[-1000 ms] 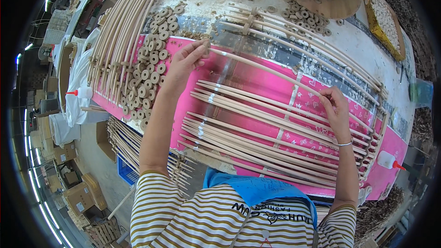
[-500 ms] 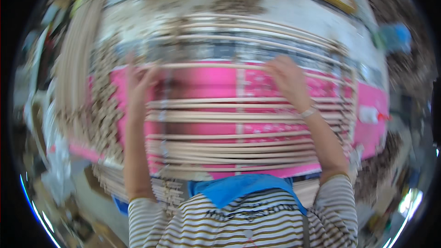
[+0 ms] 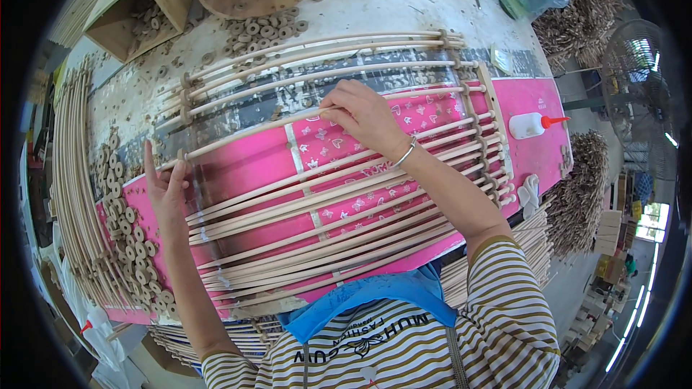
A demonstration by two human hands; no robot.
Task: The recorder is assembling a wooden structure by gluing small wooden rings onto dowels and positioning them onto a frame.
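Above the pink sheet (image 3: 544, 97) on the desk (image 3: 389, 11), a slim wooden rod (image 3: 252, 132) is pinched between the closed fingers of the right hand (image 3: 364, 119). By its left end, at a small wooden ring (image 3: 181, 155), the left hand (image 3: 170, 191) is held with the forefinger raised; whether anything is gripped there cannot be told. Nearer the body, more wooden rods (image 3: 375, 234) are laid side by side, their right ends joined by knobbly crosspieces. White hearts and crowns are printed on part of the sheet, and a white squeeze bottle (image 3: 525, 126) with a red nozzle is laid at the right. Loose rings (image 3: 133, 245) are heaped at the left. Dark capital lettering and a butterfly-like outline are printed on the striped shirt (image 3: 346, 364), below a blue cloth (image 3: 375, 297).
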